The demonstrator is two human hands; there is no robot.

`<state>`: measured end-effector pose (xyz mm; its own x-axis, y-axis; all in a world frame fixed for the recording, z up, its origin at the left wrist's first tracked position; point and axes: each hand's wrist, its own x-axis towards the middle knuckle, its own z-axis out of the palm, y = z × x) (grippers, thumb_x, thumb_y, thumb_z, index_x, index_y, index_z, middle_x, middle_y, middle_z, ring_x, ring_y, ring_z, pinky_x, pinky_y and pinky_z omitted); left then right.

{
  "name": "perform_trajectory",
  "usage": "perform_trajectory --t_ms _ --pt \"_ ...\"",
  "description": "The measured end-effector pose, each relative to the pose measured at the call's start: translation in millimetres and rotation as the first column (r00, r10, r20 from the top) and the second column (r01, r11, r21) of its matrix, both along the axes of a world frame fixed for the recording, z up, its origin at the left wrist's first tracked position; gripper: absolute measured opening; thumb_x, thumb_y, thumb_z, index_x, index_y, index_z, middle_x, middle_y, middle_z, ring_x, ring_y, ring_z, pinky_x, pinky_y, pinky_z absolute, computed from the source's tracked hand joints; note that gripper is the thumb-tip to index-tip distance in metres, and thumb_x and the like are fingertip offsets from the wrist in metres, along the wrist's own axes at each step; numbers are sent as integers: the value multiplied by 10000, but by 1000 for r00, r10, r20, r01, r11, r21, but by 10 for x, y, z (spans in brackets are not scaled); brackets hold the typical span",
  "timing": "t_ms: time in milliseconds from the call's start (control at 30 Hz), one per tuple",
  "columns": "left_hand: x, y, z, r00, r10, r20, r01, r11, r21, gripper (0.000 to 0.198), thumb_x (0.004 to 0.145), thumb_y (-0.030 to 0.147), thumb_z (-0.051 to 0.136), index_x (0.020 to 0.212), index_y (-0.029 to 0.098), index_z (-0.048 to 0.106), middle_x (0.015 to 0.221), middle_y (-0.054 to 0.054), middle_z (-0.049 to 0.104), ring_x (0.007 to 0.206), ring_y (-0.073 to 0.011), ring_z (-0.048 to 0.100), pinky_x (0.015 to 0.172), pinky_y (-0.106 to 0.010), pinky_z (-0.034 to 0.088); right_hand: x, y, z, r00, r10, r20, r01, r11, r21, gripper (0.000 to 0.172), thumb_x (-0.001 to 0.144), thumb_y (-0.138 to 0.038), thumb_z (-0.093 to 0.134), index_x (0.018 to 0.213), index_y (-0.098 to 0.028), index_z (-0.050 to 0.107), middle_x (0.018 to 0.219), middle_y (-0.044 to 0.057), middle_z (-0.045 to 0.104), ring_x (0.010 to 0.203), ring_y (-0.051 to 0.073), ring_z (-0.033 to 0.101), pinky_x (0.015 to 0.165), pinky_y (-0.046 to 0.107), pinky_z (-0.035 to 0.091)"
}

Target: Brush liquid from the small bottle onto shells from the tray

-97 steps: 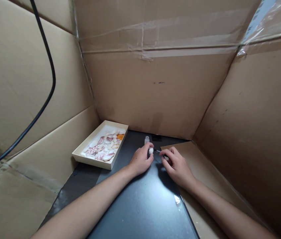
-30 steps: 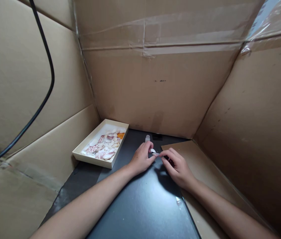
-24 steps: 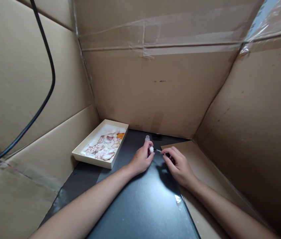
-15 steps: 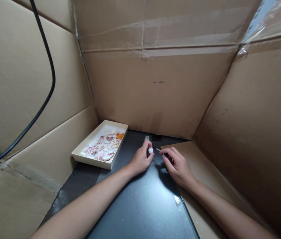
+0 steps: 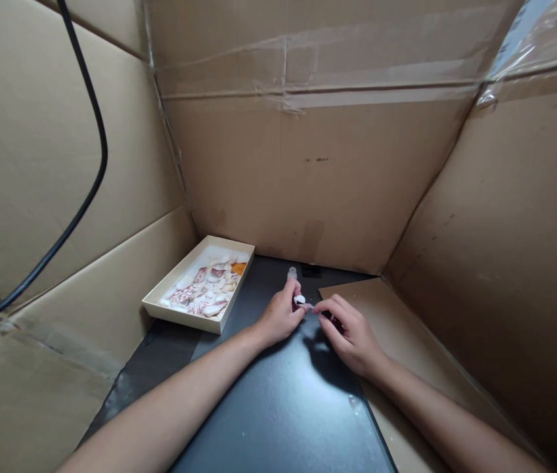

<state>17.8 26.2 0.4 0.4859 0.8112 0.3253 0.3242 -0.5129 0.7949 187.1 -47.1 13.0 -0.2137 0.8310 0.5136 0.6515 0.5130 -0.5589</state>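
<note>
Between the thumb and fingers of my left hand [image 5: 282, 314] is a small white shell [image 5: 299, 299]. My right hand [image 5: 350, 334] is just to its right, its thumb and forefinger pinched on a thin, pale stick-like piece [image 5: 310, 307]. That piece points at the shell, and its left end lies close to my left fingertips; whether it touches the shell I cannot tell. Just beyond my left fingers is the top of a small clear bottle [image 5: 292, 271], partly hidden by the hand.
A shallow cream box [image 5: 180, 322] of several white, reddish and orange shells [image 5: 209, 289] stands at the left on the dark table [image 5: 259, 414]. Flat cardboard [image 5: 381, 315] lies at the right. Cardboard walls [image 5: 283, 177] enclose the space; a black cable [image 5: 104, 151] hangs at left.
The white shell has turned in my left fingers, and a dark gap now shows below it. My right hand has shifted slightly left and down, bringing the thin piece closer to my left hand.
</note>
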Motion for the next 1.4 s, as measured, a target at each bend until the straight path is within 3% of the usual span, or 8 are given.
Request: perform_trajectory --t_ms 400,600,767,1000,1233,1400 --pt "12 -27 0 999 -47 -19 47 999 20 188 788 181 520 863 202 349 690 60 421 591 -77 406 580 -199 300 5 16 -8 990 -134 -53 136 990 47 145 929 -243 459 939 -206 599 800 13 517 636 130 516 606 252 396" --pt "14 -11 -6 999 4 -44 -3 1000 21 206 790 244 551 836 199 356 680 60 435 585 -78 396 572 -205 282 -4 3 2 999 -33 -42 34 999 33 138 930 -247 463 907 -208 594 783 10 520 643 134 504 616 253 392" --pt "18 -16 19 998 45 -47 -45 999 -10 253 785 289 590 807 195 356 661 65 434 585 -75 388 575 -202 287 18 42 2 982 -176 -73 178 984 28 108 912 -242 501 882 -204 597 798 10 546 627 130 493 619 258 384" --pt "13 -7 6 998 31 -53 -35 997 -64 232 770 259 587 810 194 369 662 66 457 580 -73 404 559 -198 276 -4 -16 25 995 49 -93 -45 998 42 147 941 -240 463 882 -199 591 768 9 545 672 135 495 623 245 378" --pt "13 -21 21 997 34 -64 -35 999 -22 220 781 271 565 832 197 364 652 70 436 569 -72 402 562 -196 285 23 39 -6 987 -120 -103 122 993 8 127 921 -253 498 871 -195 599 802 16 583 645 136 493 607 253 370" --pt "11 -25 31 997 23 -72 -24 1000 -18 219 761 238 564 840 198 363 659 68 430 575 -72 402 567 -196 283 22 10 3 991 45 -129 -48 999 -19 179 947 -278 459 856 -195 589 788 17 586 708 148 532 638 250 386"
